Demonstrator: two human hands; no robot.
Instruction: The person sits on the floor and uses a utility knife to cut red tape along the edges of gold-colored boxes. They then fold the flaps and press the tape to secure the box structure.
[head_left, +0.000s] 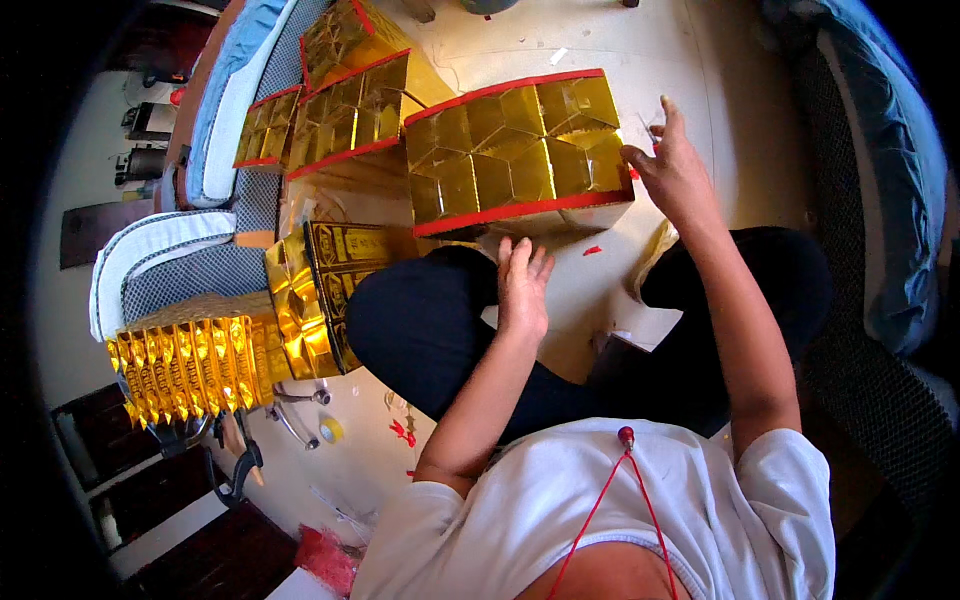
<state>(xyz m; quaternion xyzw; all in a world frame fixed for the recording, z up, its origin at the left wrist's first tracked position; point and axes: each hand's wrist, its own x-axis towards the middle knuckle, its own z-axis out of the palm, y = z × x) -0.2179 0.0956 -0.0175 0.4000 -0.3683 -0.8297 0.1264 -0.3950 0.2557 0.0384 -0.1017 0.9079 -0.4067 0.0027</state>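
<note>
A gold foil box with red edging (514, 154) lies before me, its faceted face turned up. My left hand (523, 281) is at its near edge, fingers apart; whether the fingertips touch the box is hard to tell. At the box's right end is my right hand (670, 165), with the thumb close to or touching the corner and the other fingers spread. A small tool with a red part (655, 142) shows partly behind the right hand. Similar gold boxes with red edges (349, 112) stand beyond, at the upper left.
Pleated gold foil pieces (187, 367) and a dark-and-gold printed box (360, 255) are at my left. A yellow tape roll (331, 429) and red scraps (403, 433) lie on the floor. Blue-covered seats (892, 187) flank both sides.
</note>
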